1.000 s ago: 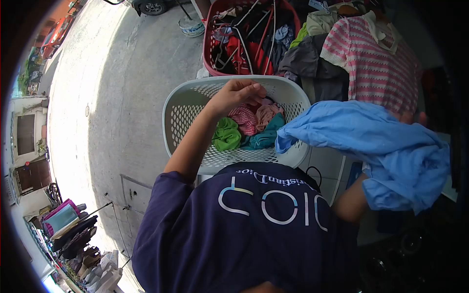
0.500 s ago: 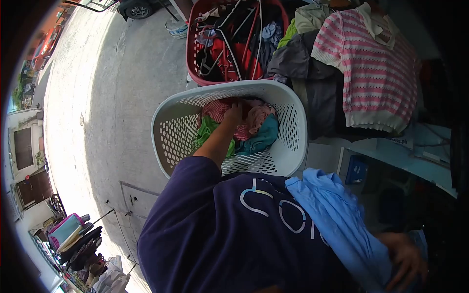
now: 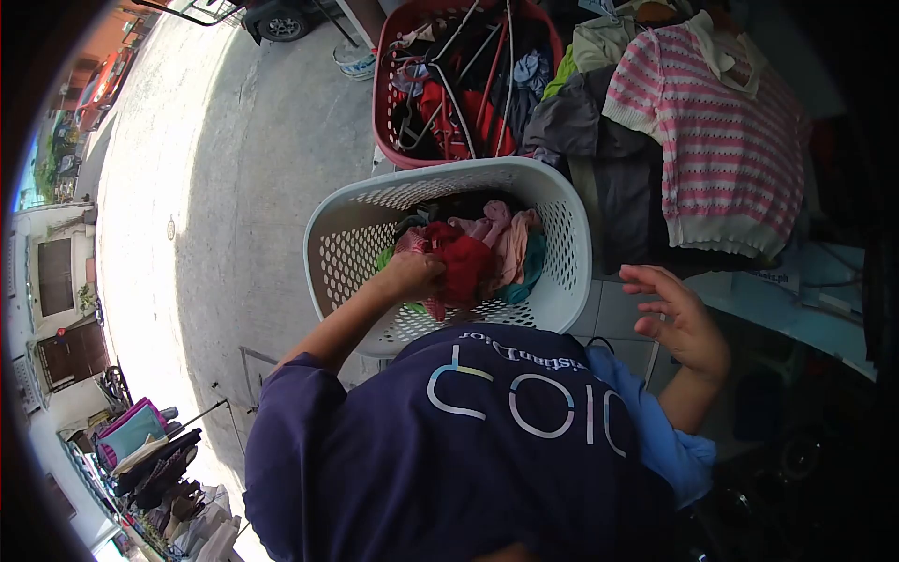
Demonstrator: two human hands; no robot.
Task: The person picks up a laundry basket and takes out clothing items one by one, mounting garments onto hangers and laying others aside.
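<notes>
My left hand (image 3: 412,277) is closed on a red garment (image 3: 464,265) inside the white laundry basket (image 3: 323,251). Around it in the basket lie a pink cloth (image 3: 510,251), a teal cloth (image 3: 526,283) and a bit of bright green cloth (image 3: 385,258). To the right of the basket, my right hand (image 3: 679,323) is raised with its fingers apart and nothing in it. A light blue garment (image 3: 670,440) hangs over my right arm, below the elbow crease.
Behind the white basket stands a red basket (image 3: 382,112) with wire hangers (image 3: 454,103) and clothes. A pink-and-white striped knit top (image 3: 716,140) and dark garments (image 3: 623,197) hang or lie at the right. Concrete ground (image 3: 281,187) stretches left, with a clothes pile (image 3: 159,459) at lower left.
My left hand has drawn back toward me, lifting the red garment up among the others. My right hand has risen from the lower right, and the blue garment has slid back along the arm.
</notes>
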